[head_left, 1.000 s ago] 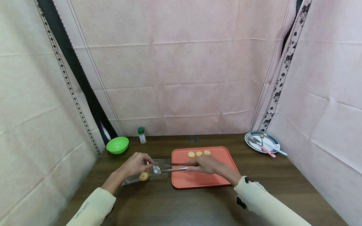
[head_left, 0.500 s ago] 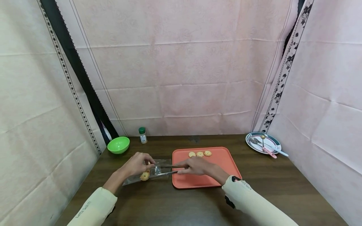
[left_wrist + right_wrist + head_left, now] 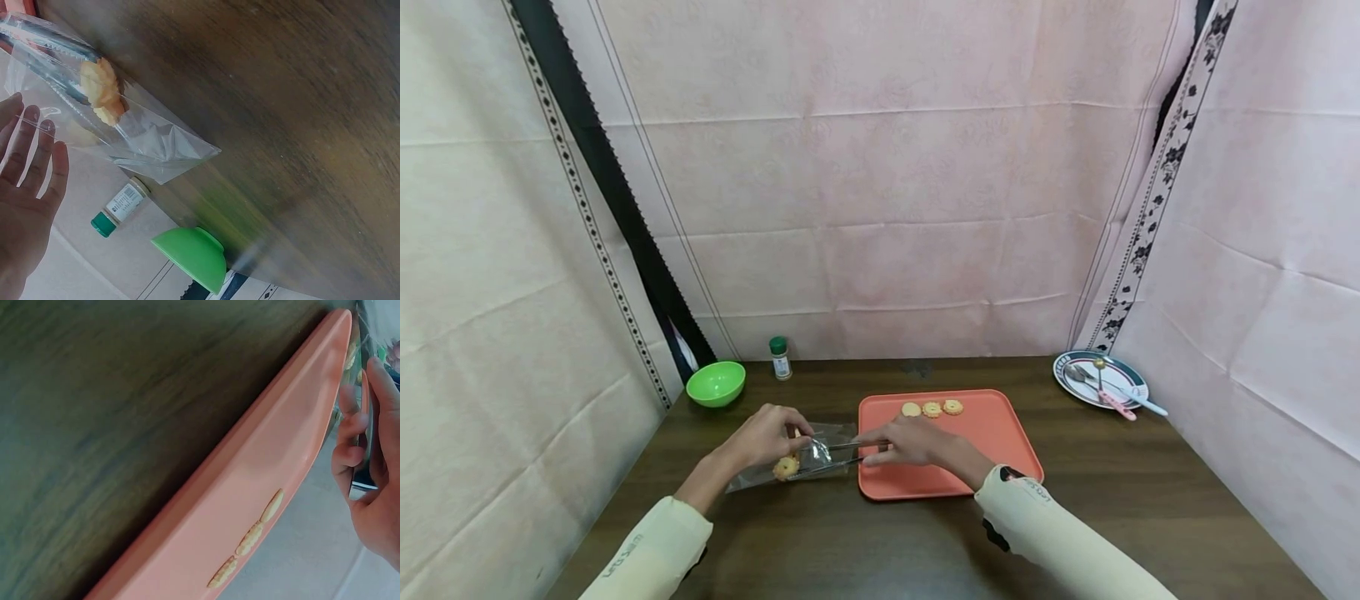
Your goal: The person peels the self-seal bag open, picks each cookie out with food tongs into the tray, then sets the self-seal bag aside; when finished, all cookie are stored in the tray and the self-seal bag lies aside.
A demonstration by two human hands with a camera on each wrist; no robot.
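In the head view my left hand (image 3: 767,435) pinches the upper edge of a clear plastic bag (image 3: 165,140) lying on the table. Golden cookies (image 3: 100,87) are inside it; one cookie (image 3: 786,467) shows below my fingers. My right hand (image 3: 913,443) grips metal tongs (image 3: 362,482) over the left part of a coral tray (image 3: 992,442). The tongs' arms reach leftward into the bag, their tips close to the cookies; whether they touch is unclear. Several round cookies (image 3: 932,409) lie in a row near the tray's back edge, one partly hidden by my right hand.
A green bowl (image 3: 716,384) and a small green-capped seasoning bottle (image 3: 780,360) stand at the back left of the wooden table (image 3: 865,550). At the back right, a plate (image 3: 1066,360) bears a fork and other cutlery. Cloth sheets (image 3: 880,275) hang around the table.
My right hand has moved left, pushing the tongs deeper into the bag. My left hand keeps its pinch on the bag, almost still. The tray cookies stay in place.
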